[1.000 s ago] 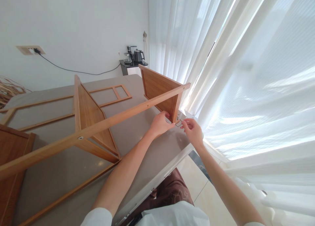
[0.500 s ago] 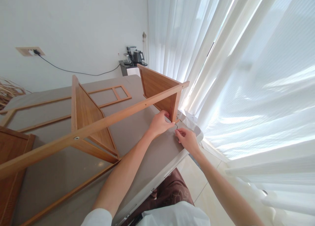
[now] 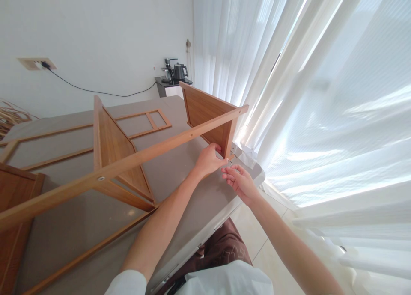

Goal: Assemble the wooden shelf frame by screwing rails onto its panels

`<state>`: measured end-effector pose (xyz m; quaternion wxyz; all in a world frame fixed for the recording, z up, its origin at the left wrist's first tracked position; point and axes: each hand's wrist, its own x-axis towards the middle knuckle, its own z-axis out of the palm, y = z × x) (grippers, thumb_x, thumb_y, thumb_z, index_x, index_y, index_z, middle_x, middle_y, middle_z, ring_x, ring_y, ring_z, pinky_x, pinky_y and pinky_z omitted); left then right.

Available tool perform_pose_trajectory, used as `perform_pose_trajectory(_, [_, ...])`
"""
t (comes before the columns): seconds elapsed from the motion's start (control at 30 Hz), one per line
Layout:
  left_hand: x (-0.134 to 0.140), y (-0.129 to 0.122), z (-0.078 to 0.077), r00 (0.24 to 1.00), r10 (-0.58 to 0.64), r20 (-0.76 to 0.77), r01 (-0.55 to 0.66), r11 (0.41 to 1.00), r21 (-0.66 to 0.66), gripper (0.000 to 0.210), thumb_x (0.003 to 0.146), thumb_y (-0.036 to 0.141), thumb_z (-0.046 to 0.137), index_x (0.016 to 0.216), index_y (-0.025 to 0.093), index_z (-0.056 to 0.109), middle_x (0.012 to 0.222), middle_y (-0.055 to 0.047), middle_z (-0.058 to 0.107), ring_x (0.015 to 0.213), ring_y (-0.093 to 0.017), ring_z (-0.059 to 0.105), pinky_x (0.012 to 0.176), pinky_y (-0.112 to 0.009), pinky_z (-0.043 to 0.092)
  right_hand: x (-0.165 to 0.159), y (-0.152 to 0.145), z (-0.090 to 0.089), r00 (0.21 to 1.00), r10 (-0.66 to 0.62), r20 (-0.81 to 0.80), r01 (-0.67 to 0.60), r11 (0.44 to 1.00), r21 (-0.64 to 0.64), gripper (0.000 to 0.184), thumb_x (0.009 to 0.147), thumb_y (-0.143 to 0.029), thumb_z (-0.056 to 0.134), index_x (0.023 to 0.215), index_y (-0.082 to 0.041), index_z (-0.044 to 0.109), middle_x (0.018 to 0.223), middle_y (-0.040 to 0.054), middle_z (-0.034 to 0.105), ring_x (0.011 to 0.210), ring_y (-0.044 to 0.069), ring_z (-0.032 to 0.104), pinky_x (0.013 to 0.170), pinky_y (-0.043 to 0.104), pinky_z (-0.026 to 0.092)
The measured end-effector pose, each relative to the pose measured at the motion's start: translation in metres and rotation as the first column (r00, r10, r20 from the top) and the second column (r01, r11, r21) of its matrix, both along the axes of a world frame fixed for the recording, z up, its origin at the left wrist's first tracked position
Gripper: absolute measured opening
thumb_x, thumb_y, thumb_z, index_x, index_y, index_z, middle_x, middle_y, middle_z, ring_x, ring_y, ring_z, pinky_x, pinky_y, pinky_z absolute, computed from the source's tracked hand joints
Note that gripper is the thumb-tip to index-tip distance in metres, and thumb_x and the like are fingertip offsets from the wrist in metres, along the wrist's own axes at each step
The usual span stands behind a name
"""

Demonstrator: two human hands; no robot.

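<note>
A partly joined wooden shelf frame stands on its side, its long rail (image 3: 160, 150) running across the view. At its right end is an upright wooden shelf panel (image 3: 207, 113). My left hand (image 3: 208, 161) is closed around that panel's lower corner, thumb at the near edge and fingers behind it. Just right of the thumb, my right hand (image 3: 241, 181) pinches a thin, dark, bent hex key (image 3: 230, 161) at the same corner. Its tip and any screw there are too small to make out. A second shelf panel (image 3: 120, 147) joins the rail further left.
The frame rests on a grey-topped table (image 3: 189, 179). A flat ladder-like wooden frame (image 3: 144, 134) lies behind, and another wooden panel (image 3: 16, 188) is at left. Small hardware lies near the right corner. A kettle (image 3: 180, 72) stands beyond; white curtains (image 3: 321, 115) hang at right.
My right hand has risen slightly toward the panel corner, and its fingers have turned and loosened around the hex key. The left hand keeps its hold.
</note>
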<state>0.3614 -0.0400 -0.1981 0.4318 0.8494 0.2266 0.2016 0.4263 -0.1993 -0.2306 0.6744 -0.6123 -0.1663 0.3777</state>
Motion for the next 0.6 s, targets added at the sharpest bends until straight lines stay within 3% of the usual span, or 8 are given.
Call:
perform_pose_trajectory(0.13, [0.0, 0.0, 0.001, 1.0, 0.0, -0.003, 0.001, 1.0, 0.012, 0.035, 0.073, 0.032, 0.079, 0.101, 0.02, 0.063, 0.114, -0.008, 0.073, 0.099, -0.024, 0.071, 0.086, -0.035, 0.057, -0.002, 0.002, 0.008, 0.998, -0.053, -0.016, 0.054, 0.997, 0.046, 0.036, 0.079, -0.045, 0.078, 0.097, -0.025, 0.054, 0.102, 0.0034, 0.076, 0.082, 0.013, 0.073, 0.066, 0.022, 0.054])
perform_pose_trajectory(0.33, [-0.001, 0.0, 0.002, 1.0, 0.003, -0.003, -0.003, 1.0, 0.024, 0.035, 0.073, 0.032, 0.078, 0.101, 0.02, 0.063, 0.11, -0.008, 0.074, 0.1, -0.025, 0.071, 0.086, -0.035, 0.057, -0.003, 0.003, 0.017, 0.993, -0.086, 0.076, 0.085, 0.996, 0.023, 0.037, 0.074, -0.041, 0.081, 0.102, -0.02, 0.066, 0.103, 0.0067, 0.076, 0.086, 0.019, 0.075, 0.064, 0.026, 0.055])
perform_pose_trajectory(0.43, [0.001, 0.001, 0.001, 1.0, -0.001, 0.001, 0.001, 1.0, 0.019, 0.035, 0.073, 0.032, 0.079, 0.101, 0.02, 0.063, 0.11, -0.008, 0.074, 0.099, -0.025, 0.072, 0.086, -0.035, 0.057, -0.002, 0.002, 0.02, 0.958, -0.093, 0.272, 0.108, 0.993, -0.039, 0.037, 0.075, -0.045, 0.081, 0.099, -0.021, 0.067, 0.092, 0.0055, 0.077, 0.078, 0.021, 0.075, 0.063, 0.029, 0.056])
perform_pose_trajectory(0.6, [0.001, -0.001, 0.003, 1.0, 0.009, -0.018, -0.009, 1.0, 0.019, 0.035, 0.072, 0.031, 0.08, 0.1, 0.02, 0.063, 0.113, -0.009, 0.073, 0.098, -0.025, 0.072, 0.084, -0.034, 0.057, 0.006, -0.002, 0.024, 0.769, -0.044, 0.637, 0.186, 0.97, -0.158, 0.032, 0.086, -0.054, 0.069, 0.096, -0.024, 0.071, 0.083, 0.0027, 0.076, 0.064, 0.019, 0.072, 0.064, 0.032, 0.056])
